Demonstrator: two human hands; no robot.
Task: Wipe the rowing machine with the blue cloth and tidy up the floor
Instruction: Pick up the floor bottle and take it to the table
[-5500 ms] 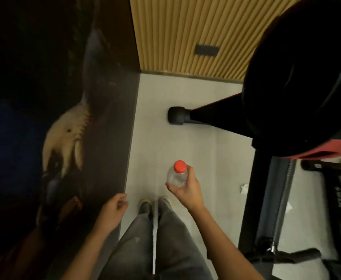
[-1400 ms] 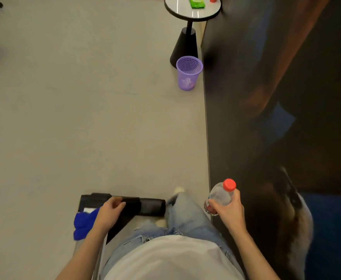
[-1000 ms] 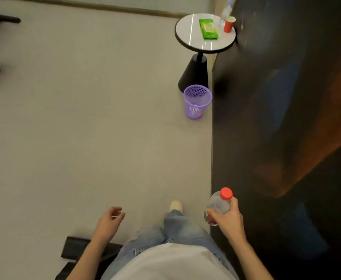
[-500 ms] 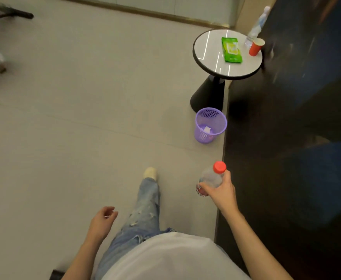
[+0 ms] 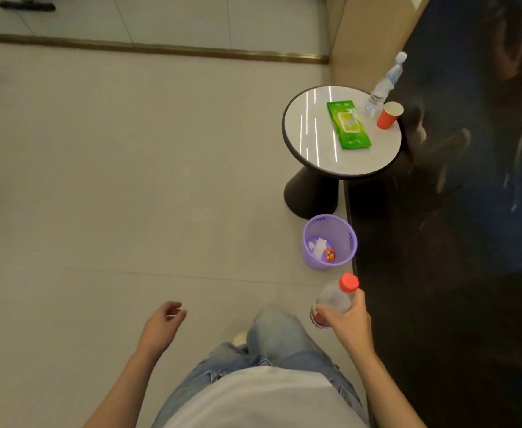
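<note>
Standing ahead: purple bin (image 5: 329,242), round table (image 5: 303,140)

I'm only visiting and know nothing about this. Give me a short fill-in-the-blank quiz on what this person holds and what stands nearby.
The right hand grips a bottle with a ____ cap. The left hand holds ____. The ____ bin stands on the floor by the table. On the table a ____ pack lies near a cup.
Missing words: red, nothing, purple, green.
</note>
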